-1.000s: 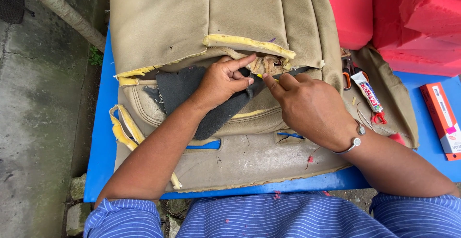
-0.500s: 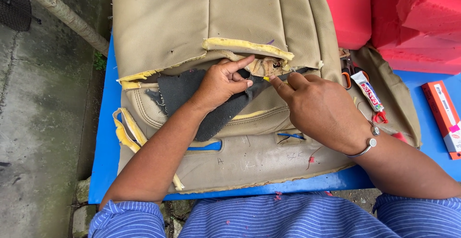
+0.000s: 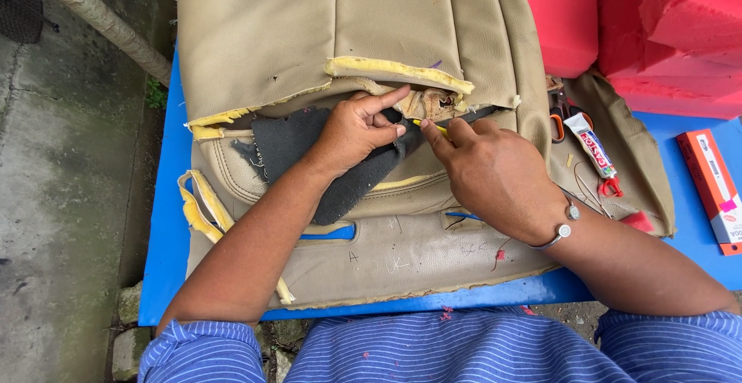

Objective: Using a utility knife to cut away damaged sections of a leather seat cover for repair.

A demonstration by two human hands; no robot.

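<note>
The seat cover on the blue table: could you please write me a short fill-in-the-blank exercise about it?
1. The beige seat cover lies on a ____ table.
2. The left hand presses on a dark ____ patch of fabric.
3. The right hand wears a ____ on its wrist.
4. The foam blocks at the top right are ____.

Missing words: blue; grey; bracelet; red

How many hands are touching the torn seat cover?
2. The left hand presses on the dark grey patch at the tear in the tan seat cover. The right hand is beside it, pinching a thin yellow tool. No other hands show.
</note>
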